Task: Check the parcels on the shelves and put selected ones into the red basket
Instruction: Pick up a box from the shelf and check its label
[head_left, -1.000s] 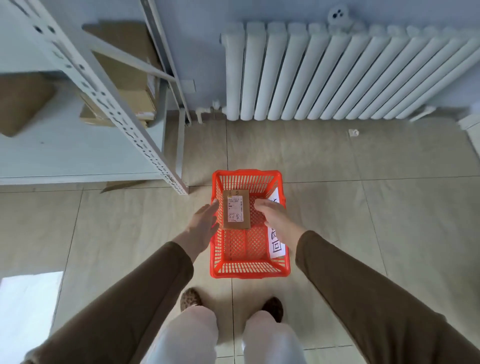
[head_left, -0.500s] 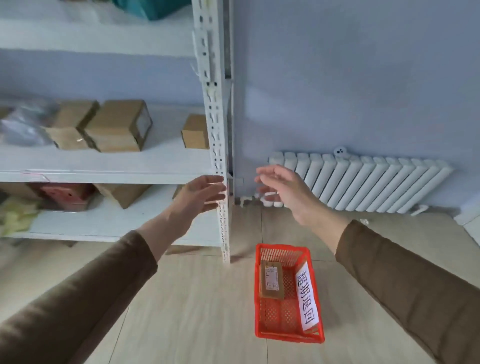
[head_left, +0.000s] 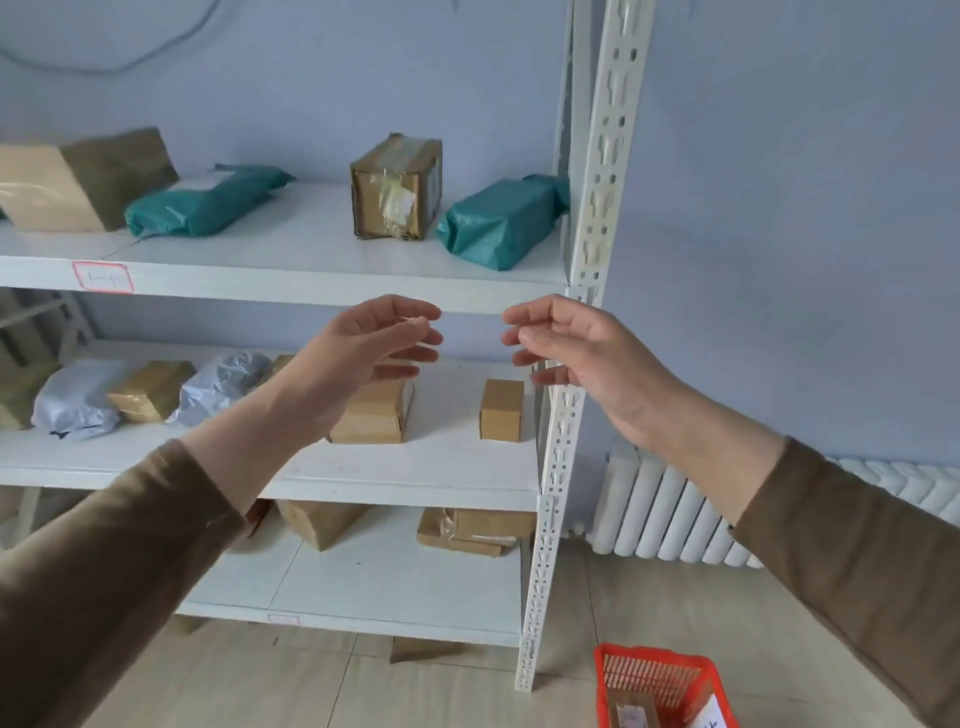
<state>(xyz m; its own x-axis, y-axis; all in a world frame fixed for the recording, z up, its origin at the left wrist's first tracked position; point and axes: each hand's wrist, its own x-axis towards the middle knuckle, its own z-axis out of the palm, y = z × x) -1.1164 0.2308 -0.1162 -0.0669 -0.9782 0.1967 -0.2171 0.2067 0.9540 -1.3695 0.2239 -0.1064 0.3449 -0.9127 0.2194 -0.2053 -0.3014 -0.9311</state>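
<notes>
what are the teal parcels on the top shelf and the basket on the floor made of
Right teal parcel and left teal parcel: likely soft plastic mailer film, glossy and crinkled. Red basket: looks like moulded rigid plastic, with open lattice walls.

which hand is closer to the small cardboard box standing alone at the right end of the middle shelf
Right. The right hand is open, just above and right of the small box. The left hand is open farther left, over another carton.

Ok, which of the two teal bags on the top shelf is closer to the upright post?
The right-hand teal bag, almost touching the post; the other teal bag lies left of the taped box.
</notes>
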